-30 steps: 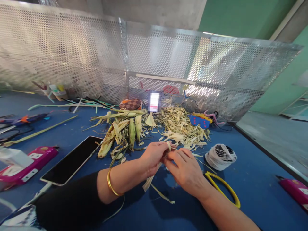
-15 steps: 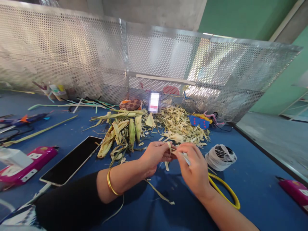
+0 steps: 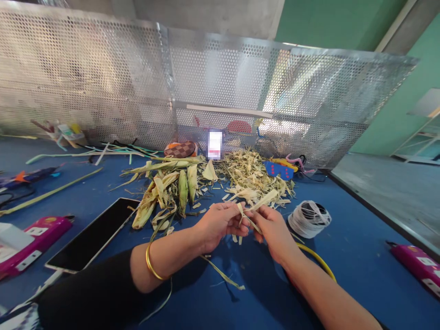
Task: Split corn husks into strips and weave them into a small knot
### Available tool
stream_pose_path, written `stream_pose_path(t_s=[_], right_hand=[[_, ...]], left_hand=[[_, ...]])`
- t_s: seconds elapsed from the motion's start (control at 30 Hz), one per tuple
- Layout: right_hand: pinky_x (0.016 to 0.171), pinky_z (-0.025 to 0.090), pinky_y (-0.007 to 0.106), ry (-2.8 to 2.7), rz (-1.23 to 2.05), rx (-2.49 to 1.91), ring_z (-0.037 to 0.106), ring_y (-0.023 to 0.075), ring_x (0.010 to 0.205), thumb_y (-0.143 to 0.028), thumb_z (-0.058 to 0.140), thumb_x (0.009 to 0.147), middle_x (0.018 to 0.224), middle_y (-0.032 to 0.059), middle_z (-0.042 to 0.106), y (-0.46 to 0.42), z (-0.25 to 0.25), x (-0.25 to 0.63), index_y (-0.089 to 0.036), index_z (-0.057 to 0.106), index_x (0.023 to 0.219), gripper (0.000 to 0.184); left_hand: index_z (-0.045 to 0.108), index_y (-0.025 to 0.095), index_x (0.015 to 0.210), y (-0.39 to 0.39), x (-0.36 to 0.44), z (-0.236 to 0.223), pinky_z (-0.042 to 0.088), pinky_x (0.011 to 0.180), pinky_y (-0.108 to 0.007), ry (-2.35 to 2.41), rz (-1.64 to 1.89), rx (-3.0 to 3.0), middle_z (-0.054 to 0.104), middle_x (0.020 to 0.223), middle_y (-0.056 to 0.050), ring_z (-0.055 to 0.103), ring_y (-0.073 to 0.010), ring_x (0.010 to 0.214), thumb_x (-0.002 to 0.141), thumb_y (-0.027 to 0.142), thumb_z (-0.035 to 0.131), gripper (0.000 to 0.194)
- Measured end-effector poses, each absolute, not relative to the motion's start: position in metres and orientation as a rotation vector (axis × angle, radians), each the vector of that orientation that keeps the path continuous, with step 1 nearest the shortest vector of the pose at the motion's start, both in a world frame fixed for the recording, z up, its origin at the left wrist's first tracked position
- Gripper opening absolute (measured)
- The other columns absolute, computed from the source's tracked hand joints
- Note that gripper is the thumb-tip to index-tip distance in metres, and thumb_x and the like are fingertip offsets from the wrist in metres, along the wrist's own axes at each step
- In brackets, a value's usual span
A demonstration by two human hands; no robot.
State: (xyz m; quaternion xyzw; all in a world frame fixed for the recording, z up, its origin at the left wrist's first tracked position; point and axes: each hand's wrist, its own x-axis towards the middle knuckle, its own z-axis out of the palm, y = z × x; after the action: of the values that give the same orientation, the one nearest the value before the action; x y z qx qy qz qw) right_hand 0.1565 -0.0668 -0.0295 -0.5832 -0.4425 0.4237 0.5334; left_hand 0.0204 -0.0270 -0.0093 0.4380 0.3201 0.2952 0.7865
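Observation:
Between my two hands is a pale strip of corn husk (image 3: pixel 266 200), one wide end of it pointing up and to the right. My left hand (image 3: pixel 220 225) pinches a looped part of the husk between thumb and forefinger. Close beside it, my right hand (image 3: pixel 273 229) is closed on the same husk, with a narrow tail showing between the hands. Just beyond lies a heap of shredded husk (image 3: pixel 252 176). Whole husk leaves (image 3: pixel 184 190) are piled to the left of it. A loose thin strip (image 3: pixel 223 273) rests on the table below my hands.
A spool of white string (image 3: pixel 309 220) stands right of my right hand, near a yellow loop (image 3: pixel 319 256). A tablet (image 3: pixel 94 236) and a magenta power strip (image 3: pixel 34 243) lie at left, another power strip (image 3: pixel 417 268) at right. A perforated metal screen (image 3: pixel 220 73) closes off the back.
My right hand turned and shifted around the husk; its wide end, earlier hanging below the hands, now sticks up to the right. My left hand keeps its pinch. The view has swung slightly right.

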Motion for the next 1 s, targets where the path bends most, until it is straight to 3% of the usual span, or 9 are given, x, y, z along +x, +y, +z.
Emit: stream_pose_path(t_s=[0.1,0.2,0.3,0.47,0.7,0.8,0.9,1.0], right_hand=[[0.031,0.028,0.02,-1.102,0.992,-1.421,0.041,0.0068,0.031,-0.047,0.062,0.073,0.05,-0.0045,0.055,-0.069,-0.025,0.16,-0.018,0.052,0.066,0.031],[0.037,0.038,0.023,-1.239,0.928,-1.413,0.049,0.0095,0.034,-0.046,0.056,0.079,0.056,-0.0031,0.061,-0.074,-0.018,0.165,-0.019,0.052,0.078,0.027],[0.051,0.049,0.027,-1.492,0.877,-1.31,0.061,0.0138,0.05,-0.037,0.051,0.084,0.069,0.0008,0.067,-0.079,-0.007,0.17,-0.019,0.057,0.093,0.021],[0.066,0.052,0.027,-1.81,0.859,-1.223,0.067,0.0155,0.072,-0.026,0.046,0.088,0.076,0.002,0.071,-0.083,0.001,0.173,-0.021,0.065,0.096,0.021],[0.074,0.048,0.028,-1.766,0.068,-1.146,0.061,0.0169,0.084,-0.023,0.051,0.087,0.088,0.005,0.065,-0.079,-0.011,0.174,-0.021,0.066,0.083,0.015],[0.065,0.046,0.024,-1.714,0.072,-1.273,0.06,0.0146,0.071,-0.028,0.048,0.089,0.075,0.002,0.064,-0.078,-0.016,0.172,-0.02,0.057,0.074,0.019],[0.05,0.038,0.021,-1.688,0.104,-1.434,0.049,0.0115,0.049,-0.033,0.044,0.09,0.054,-0.0038,0.053,-0.079,-0.02,0.169,-0.022,0.048,0.071,0.023],[0.047,0.034,0.022,-1.68,0.136,-1.519,0.045,0.0114,0.045,-0.037,0.042,0.09,0.05,-0.0049,0.05,-0.078,-0.022,0.167,-0.022,0.047,0.071,0.025]], left_hand=[[0.065,0.011,0.076,-0.022,0.018,-0.008,0.051,0.058,-0.021,0.707,0.653,0.906,0.063,0.061,-0.003,0.059,-0.009,0.051,0.085,0.029,0.055,0.022],[0.066,0.011,0.074,-0.016,0.016,-0.005,0.051,0.058,-0.021,0.775,0.745,0.866,0.065,0.063,-0.004,0.06,-0.0093,0.053,0.084,0.023,0.054,0.02],[0.066,0.01,0.071,-0.013,0.015,-0.002,0.052,0.058,-0.02,0.844,0.809,0.858,0.065,0.063,-0.005,0.06,-0.0094,0.053,0.083,0.021,0.053,0.02],[0.064,0.011,0.067,-0.016,0.017,-0.003,0.051,0.057,-0.021,0.896,0.776,0.988,0.064,0.059,-0.005,0.061,-0.0111,0.051,0.081,0.025,0.055,0.022],[0.063,0.012,0.067,-0.025,0.019,-0.003,0.05,0.056,-0.024,0.828,0.64,1.176,0.062,0.057,-0.002,0.059,-0.0102,0.049,0.076,0.032,0.057,0.024],[0.063,0.012,0.067,-0.028,0.02,-0.005,0.049,0.056,-0.024,0.788,0.58,1.229,0.062,0.056,-0.001,0.059,-0.0106,0.049,0.071,0.038,0.062,0.026],[0.063,0.013,0.067,-0.03,0.02,-0.007,0.048,0.057,-0.024,0.736,0.543,1.247,0.063,0.057,-0.001,0.059,-0.0105,0.05,0.068,0.046,0.065,0.033],[0.062,0.013,0.066,-0.03,0.019,-0.007,0.048,0.057,-0.024,0.694,0.493,1.261,0.063,0.058,-0.001,0.059,-0.0099,0.05,0.065,0.052,0.068,0.04]])
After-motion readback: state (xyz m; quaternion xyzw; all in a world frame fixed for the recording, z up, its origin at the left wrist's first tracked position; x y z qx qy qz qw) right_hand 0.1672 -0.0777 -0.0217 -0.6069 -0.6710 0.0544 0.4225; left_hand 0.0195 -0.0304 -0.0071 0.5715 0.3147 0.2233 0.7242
